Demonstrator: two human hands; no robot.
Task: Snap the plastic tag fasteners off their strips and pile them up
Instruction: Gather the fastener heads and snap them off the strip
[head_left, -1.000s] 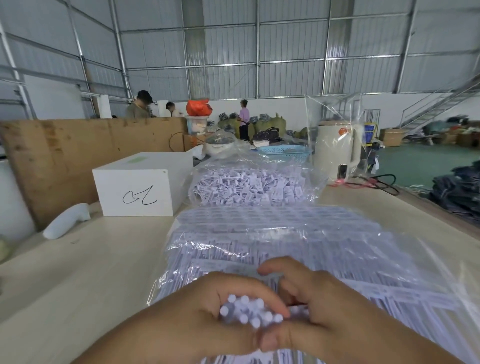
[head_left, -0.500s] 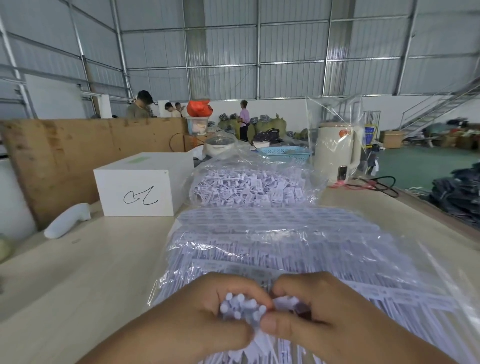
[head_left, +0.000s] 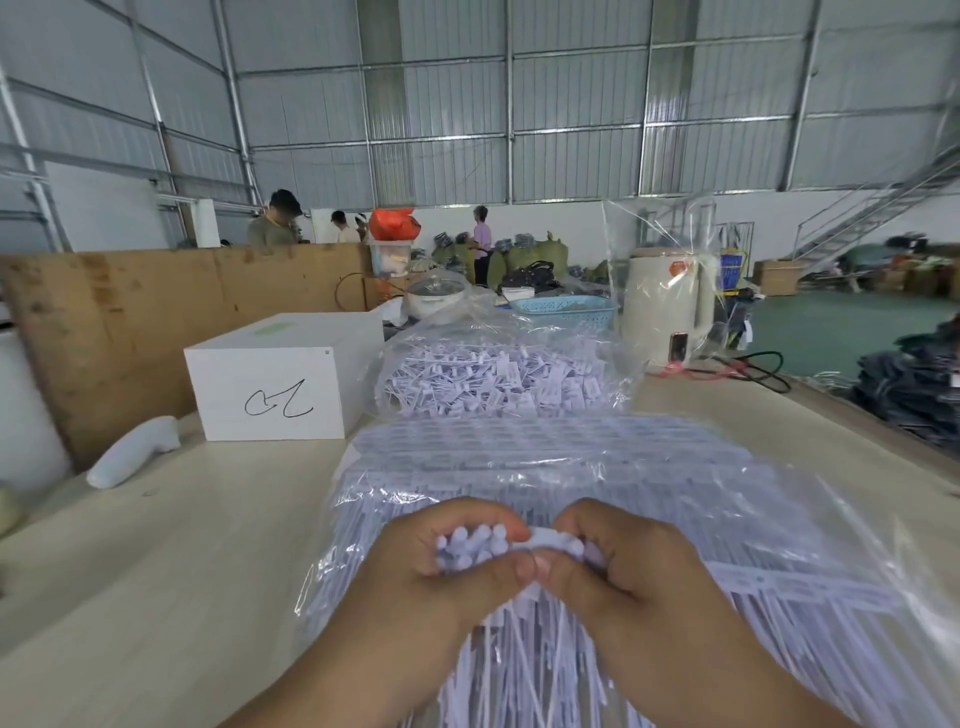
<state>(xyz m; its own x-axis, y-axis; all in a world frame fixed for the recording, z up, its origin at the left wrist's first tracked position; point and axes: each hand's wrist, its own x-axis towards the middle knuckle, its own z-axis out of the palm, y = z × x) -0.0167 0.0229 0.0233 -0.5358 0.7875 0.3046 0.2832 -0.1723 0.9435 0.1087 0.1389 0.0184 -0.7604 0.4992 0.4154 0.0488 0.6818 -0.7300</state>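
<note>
Both hands meet low in the view, thumbs touching tip to tip. Left hand curls round a bunch of white fasteners, their round heads poking up between thumb and forefinger. Right hand pinches the strip, a white band running from the bunch under its curled fingers. Long thin tails hang down below both hands.

Under the hands, a flat clear bag of strips lies on the pale table. Just behind it, a puffed bag of loose fasteners, piled and jumbled.

Left of that bag, a white box with a black scribble on its front. A white handle-shaped object lies near the box. A cream appliance stands at the far right of the table, a blue basket beside it.
</note>
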